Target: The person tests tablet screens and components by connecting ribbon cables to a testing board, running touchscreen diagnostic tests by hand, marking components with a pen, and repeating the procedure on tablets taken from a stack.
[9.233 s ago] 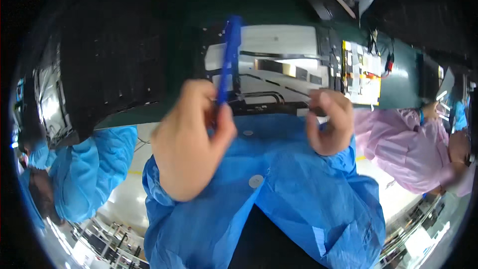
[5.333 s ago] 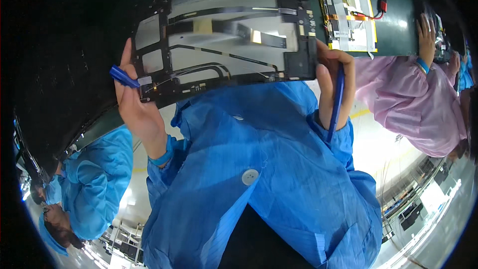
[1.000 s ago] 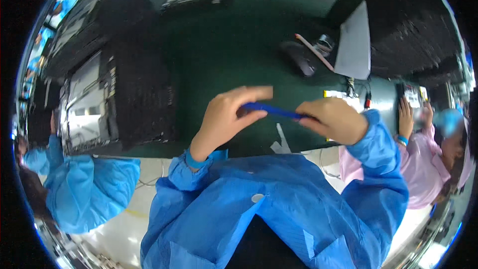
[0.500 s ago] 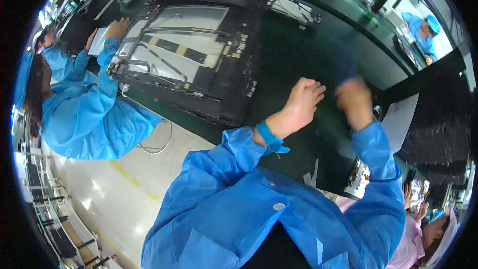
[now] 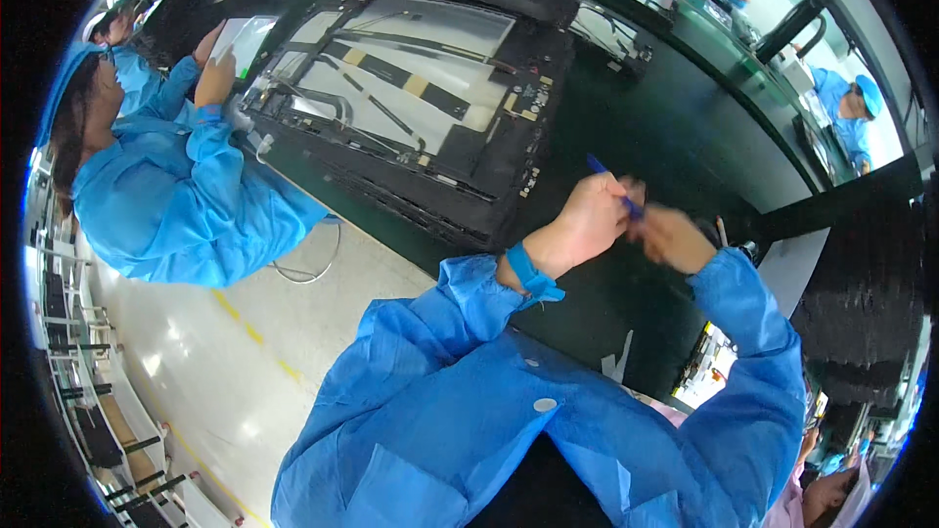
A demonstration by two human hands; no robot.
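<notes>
Between my hands is a slim blue pen-like stick (image 5: 598, 167), slanting from upper left to lower right. My left hand (image 5: 585, 219), with a blue band round its wrist, is closed around its middle. At the stick's lower end, the fingers of my right hand (image 5: 677, 241) are bunched on it; they are blurred by motion, and their exact hold is partly hidden. To the left of my hands lies a stack of large black panels (image 5: 460, 220). The top one has an opened frame (image 5: 435, 49) with pale sheets, black strips and small circuit parts.
Beneath my hands is a dark green tabletop (image 5: 597, 308). Pale strips (image 5: 616, 362) and a small circuit assembly (image 5: 706, 368) lie near its front edge. On the right stands a tall black stack (image 5: 856, 308). A co-worker in blue (image 5: 176, 205) sits at left, holding a white sheet.
My right hand has come left and down to my left hand. The blue stick, only a blur above my right hand before, is now in my left hand's grip. The view has shifted slightly.
</notes>
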